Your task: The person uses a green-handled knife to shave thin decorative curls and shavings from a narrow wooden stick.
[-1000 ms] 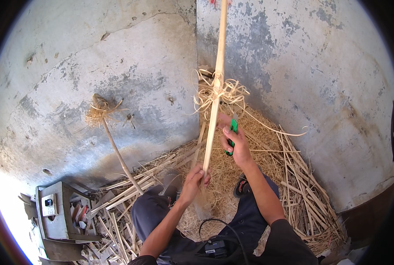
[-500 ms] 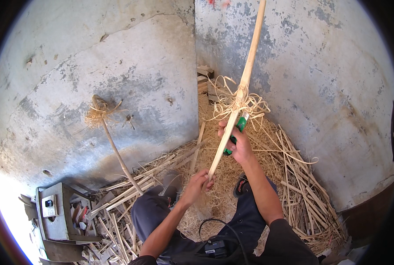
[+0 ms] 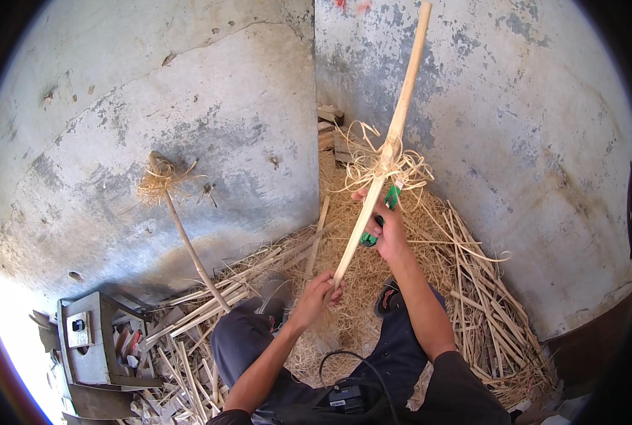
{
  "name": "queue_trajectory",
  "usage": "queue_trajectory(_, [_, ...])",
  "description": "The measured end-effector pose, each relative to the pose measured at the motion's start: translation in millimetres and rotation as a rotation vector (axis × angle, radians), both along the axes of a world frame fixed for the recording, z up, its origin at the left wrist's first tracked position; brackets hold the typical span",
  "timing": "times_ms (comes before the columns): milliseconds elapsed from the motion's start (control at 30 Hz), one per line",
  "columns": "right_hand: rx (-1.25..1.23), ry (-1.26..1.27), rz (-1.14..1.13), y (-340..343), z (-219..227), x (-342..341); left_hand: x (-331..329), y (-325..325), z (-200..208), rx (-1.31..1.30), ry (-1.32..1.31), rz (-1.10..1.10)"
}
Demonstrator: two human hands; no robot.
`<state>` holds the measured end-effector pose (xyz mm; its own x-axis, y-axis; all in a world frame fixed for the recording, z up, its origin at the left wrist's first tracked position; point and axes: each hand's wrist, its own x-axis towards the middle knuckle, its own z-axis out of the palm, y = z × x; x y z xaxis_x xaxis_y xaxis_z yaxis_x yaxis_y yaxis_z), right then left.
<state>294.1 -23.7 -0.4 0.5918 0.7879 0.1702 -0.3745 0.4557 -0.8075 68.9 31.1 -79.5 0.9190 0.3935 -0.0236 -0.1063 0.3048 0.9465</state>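
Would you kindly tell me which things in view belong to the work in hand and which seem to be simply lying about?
In use:
pale wooden strip, held in the left hand
green cutter, held in the right hand
curled shavings around the strip

Apparently lying about:
loose strips at right
floor shavings
grey wooden stool

2 hands (image 3: 317,297) (image 3: 391,237) | 1 stick (image 3: 395,127) | 1 knife (image 3: 392,198) | 1 pole (image 3: 189,247) | 2 shoes (image 3: 276,292) (image 3: 386,300) | 2 walls (image 3: 238,106) (image 3: 500,156) | 1 cable (image 3: 359,356) | 1 wooden frame (image 3: 100,361) | strips (image 3: 496,319) lie beyond counting
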Motion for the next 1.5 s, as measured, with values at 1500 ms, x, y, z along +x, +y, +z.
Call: queue_trajectory(1500, [-0.285,-1.250,-0.523,-34.4,26.1,12.5,-0.1,2.3,-6.8,0.514,-0.005,0.532])
